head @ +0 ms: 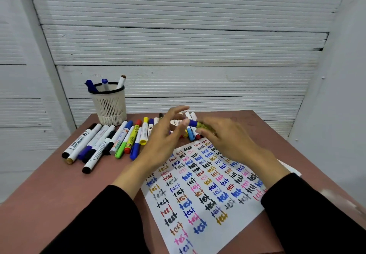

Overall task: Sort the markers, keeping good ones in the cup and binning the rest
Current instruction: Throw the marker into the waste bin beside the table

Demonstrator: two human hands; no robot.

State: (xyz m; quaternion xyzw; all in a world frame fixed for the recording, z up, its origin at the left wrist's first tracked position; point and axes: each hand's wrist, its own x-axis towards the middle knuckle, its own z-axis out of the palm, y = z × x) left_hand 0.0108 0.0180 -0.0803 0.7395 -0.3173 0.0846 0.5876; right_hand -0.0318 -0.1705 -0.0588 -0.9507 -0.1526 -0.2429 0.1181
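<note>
A yellow-barrelled marker with a blue cap point(195, 124) is above the far side of the reddish-brown worktop point(49, 184) — the right hand point(223, 140) grips its barrel, and the left hand point(164, 136) has spread fingers with the thumb tip at the cap. More markers lie beside a white mesh cup point(110, 105) at far left — it holds three.

Three markers point(105, 84) in one mesh cup point(109, 104), one test sheet point(202, 194), two hands point(164, 140)

Both hands motion-blurred; left hand point(164, 136) hides markers point(190, 127) behind; paper point(198, 204) cut off btm.
</note>
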